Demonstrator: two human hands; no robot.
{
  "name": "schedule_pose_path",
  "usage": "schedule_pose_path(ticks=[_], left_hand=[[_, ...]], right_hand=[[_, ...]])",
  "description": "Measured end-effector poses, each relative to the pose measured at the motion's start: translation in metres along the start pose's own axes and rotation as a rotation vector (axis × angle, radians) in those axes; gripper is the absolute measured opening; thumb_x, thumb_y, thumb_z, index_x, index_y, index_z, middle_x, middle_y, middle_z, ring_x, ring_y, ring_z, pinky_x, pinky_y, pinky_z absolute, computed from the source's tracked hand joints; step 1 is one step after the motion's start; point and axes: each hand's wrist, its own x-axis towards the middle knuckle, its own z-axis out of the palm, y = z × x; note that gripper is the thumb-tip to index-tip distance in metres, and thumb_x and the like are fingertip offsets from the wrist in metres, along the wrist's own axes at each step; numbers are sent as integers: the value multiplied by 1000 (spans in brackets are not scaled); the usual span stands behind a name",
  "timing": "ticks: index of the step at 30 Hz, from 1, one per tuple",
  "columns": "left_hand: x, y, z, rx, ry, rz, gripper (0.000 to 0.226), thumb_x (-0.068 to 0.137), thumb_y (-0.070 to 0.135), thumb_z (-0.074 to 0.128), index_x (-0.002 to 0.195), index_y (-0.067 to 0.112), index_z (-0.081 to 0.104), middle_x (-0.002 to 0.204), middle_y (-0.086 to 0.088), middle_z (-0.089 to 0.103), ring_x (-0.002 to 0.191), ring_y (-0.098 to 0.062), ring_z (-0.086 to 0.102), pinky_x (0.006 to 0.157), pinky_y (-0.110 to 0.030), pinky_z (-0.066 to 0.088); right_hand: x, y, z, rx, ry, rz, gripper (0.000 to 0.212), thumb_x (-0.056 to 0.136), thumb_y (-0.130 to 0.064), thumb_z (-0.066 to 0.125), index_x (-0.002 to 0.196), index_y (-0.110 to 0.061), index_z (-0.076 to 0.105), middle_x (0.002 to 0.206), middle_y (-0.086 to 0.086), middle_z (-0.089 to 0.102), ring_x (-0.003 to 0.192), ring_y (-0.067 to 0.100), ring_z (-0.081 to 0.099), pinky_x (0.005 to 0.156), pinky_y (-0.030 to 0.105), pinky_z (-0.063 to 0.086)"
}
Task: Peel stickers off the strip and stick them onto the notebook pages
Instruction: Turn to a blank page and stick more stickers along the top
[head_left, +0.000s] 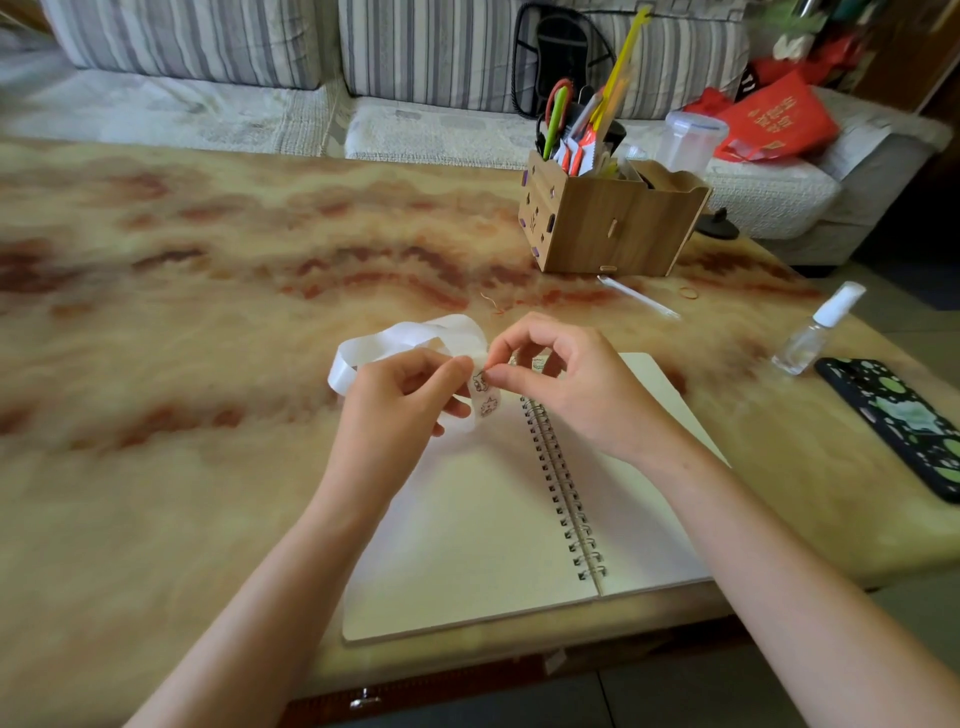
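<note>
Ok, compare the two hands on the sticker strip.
The left hand grips the sticker strip, fingers curled round it; the right hand pinches its printed end with fingertips. The left hand's fingers are tucked; the right hand's spare fingers arch up. Both hold the same strip.

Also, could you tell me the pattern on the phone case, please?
The phone case is black with green and white blotches; head view.
</note>
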Motion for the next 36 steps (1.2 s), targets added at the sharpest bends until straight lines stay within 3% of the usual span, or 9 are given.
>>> schedule_pose_path(ticks=[4, 8, 12, 18, 24, 32, 36], left_hand=[[0, 0, 0, 6, 7, -17, 20, 91, 23, 59, 82, 10, 71, 73, 5, 71, 62, -2, 64, 51, -12, 44], [0, -1, -1, 12, 8, -33, 20, 92, 20, 58, 79, 10, 70, 69, 8, 69, 60, -2, 63, 51, -11, 44], [-1, -2, 0, 46, -26, -43, 20, 92, 20, 57, 81, 9, 71, 69, 9, 70, 60, -1, 63, 51, -10, 43], [-3, -4, 1, 71, -61, -81, 21, 91, 19, 59, 72, 17, 69, 59, 14, 67, 56, 4, 61, 51, -9, 41], [-5, -4, 3, 106, -64, -108, 23, 90, 25, 60, 70, 19, 70, 64, 4, 71, 58, -8, 54, 63, -27, 41], [-4, -4, 4, 109, -68, -119, 22, 90, 24, 60, 72, 18, 70, 65, 2, 72, 63, -14, 54, 65, -29, 41], [-5, -3, 4, 107, -67, -124, 23, 90, 25, 60, 70, 19, 70, 65, 3, 72, 61, -12, 52, 65, -28, 39]], right_hand=[[1, -1, -2, 18, -20, -5, 8, 83, -15, 71, 80, -20, 66, 84, -4, 61, 72, 8, 47, 66, 13, 35], [4, -7, -13, 201, 46, 30, 14, 86, -8, 66, 80, -21, 63, 73, -9, 60, 65, 5, 51, 60, 11, 39], [12, 13, -41, 166, 194, 249, 7, 86, -10, 67, 83, -16, 66, 73, -3, 63, 54, 4, 50, 45, 10, 32], [7, 58, -65, 38, 328, 509, 14, 84, -6, 66, 72, -14, 65, 67, -1, 59, 50, 6, 46, 39, 10, 28], [12, 73, -61, 27, 355, 507, 15, 83, -10, 69, 70, -17, 66, 66, 0, 62, 44, 1, 46, 43, 11, 32], [13, 79, -59, -9, 334, 484, 16, 84, -9, 69, 71, -17, 65, 72, 0, 66, 52, 7, 44, 45, 7, 35], [14, 82, -58, -16, 328, 474, 15, 83, -8, 70, 71, -17, 66, 73, 2, 67, 54, 8, 45, 55, 17, 39]])
